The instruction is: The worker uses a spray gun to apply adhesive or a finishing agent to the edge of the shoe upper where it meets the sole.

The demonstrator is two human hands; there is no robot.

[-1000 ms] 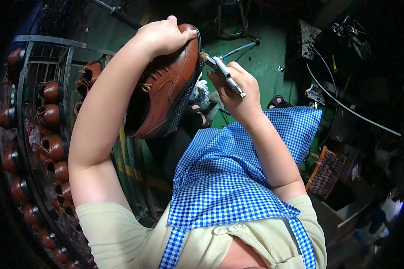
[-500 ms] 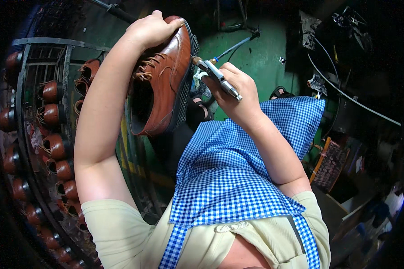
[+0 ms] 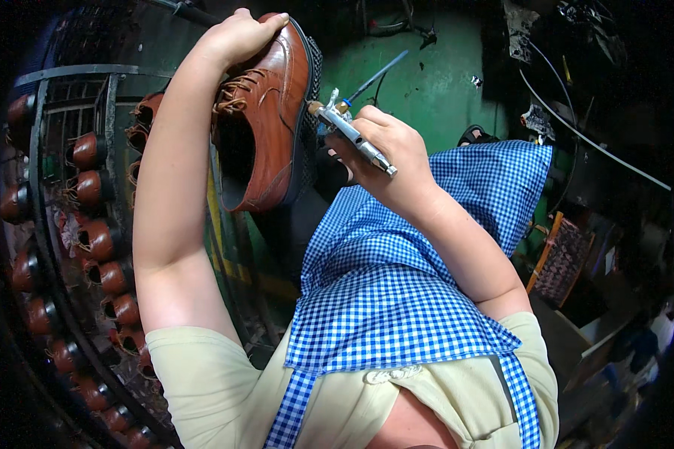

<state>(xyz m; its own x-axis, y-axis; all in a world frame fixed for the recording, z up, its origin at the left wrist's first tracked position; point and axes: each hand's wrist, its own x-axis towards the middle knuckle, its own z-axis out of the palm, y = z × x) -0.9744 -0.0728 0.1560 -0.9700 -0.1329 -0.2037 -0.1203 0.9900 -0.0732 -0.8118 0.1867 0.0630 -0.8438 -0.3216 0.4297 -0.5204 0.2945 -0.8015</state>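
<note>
A brown leather lace-up shoe (image 3: pixel 277 138) with a dark, textured sole hangs in front of me, its toe pointing away. At the toe, my left hand (image 3: pixel 236 39) is closed on it, thumb on the upper; the other fingers are partly hidden. My right hand (image 3: pixel 389 150) wraps round a small metal spray gun (image 3: pixel 350 135) with a blue tube at its fitting. The gun's nozzle end sits close to the edge of the sole, around the middle of the shoe's right side. Whether it touches is hard to tell.
On the left stands a metal rack (image 3: pixel 37 150) with rows of similar brown shoes (image 3: pixel 101 239). A pale hose (image 3: pixel 599 138) curves down the right side above dark clutter. A patterned panel with an orange edge (image 3: pixel 562 258) stands at lower right, near the green floor (image 3: pixel 445 90).
The shoe and my left hand have shifted slightly up and left in view. The spray gun and my right hand have moved a little left along with them.
</note>
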